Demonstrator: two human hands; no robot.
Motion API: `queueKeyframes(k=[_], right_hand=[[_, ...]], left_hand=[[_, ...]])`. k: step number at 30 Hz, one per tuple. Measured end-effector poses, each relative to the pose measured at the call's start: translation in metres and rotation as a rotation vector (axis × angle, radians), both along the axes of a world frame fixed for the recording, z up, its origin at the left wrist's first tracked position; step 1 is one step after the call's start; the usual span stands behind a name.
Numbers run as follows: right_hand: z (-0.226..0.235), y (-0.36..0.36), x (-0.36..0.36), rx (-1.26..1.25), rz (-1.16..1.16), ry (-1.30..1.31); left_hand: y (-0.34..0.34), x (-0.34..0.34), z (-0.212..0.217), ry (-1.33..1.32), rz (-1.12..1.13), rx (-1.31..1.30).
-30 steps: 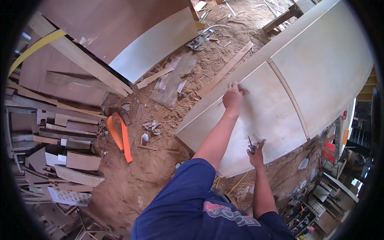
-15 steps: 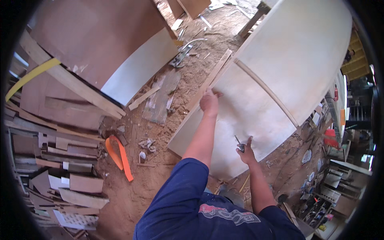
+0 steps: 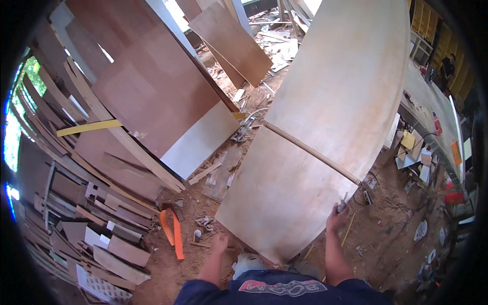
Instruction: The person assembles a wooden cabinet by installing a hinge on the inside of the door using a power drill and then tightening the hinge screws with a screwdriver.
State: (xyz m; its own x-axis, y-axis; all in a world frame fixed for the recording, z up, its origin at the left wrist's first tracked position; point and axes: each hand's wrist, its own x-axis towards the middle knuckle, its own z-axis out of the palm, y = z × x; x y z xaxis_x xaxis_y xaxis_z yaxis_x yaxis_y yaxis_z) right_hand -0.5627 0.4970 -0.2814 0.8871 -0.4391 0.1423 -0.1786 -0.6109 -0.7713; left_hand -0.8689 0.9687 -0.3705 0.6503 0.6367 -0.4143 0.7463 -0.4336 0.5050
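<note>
Head view looks down on a large pale plywood panel (image 3: 284, 188) lying on the sawdust-covered floor (image 3: 391, 239), with a thin wooden strip (image 3: 312, 152) running across it where a second, longer pale panel (image 3: 351, 76) begins. The right hand (image 3: 336, 219) sits at the near right edge of the first panel, fingers curled shut around a small metal tool (image 3: 342, 205) whose tip pokes up above the knuckles; what kind of tool it is stays unclear at this size. The left hand (image 3: 219, 244) hangs just off the panel's near left corner, over the dirt, fingers loosely together and holding nothing, though whether it touches the edge is hard to tell. An orange strap (image 3: 173, 234) lies on the ground just left of that hand. Further left, brown boards (image 3: 147, 86) lean in a stack, one crossed by a yellow band (image 3: 89, 127), with a pile of offcuts (image 3: 96, 239) below them. Scraps and small clutter (image 3: 417, 157) lie to the right of the panels.
</note>
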Motion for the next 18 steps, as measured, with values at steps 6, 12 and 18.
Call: queueKeyframes(k=[6,12,18], right_hand=[[-0.015,-0.049,0.024,0.195,-0.062,0.019],[-0.043,-0.060,0.037,0.428,-0.088,0.122],[-0.034,-0.064,0.022,0.912,0.008,0.267]], left_hand=[[-0.152,-0.143,0.039,0.309,0.207,-0.006],[-0.215,-0.092,0.055,-0.009,-0.029,-0.087],[-0.226,-0.054,0.098,-0.136,-0.074,-0.168]])
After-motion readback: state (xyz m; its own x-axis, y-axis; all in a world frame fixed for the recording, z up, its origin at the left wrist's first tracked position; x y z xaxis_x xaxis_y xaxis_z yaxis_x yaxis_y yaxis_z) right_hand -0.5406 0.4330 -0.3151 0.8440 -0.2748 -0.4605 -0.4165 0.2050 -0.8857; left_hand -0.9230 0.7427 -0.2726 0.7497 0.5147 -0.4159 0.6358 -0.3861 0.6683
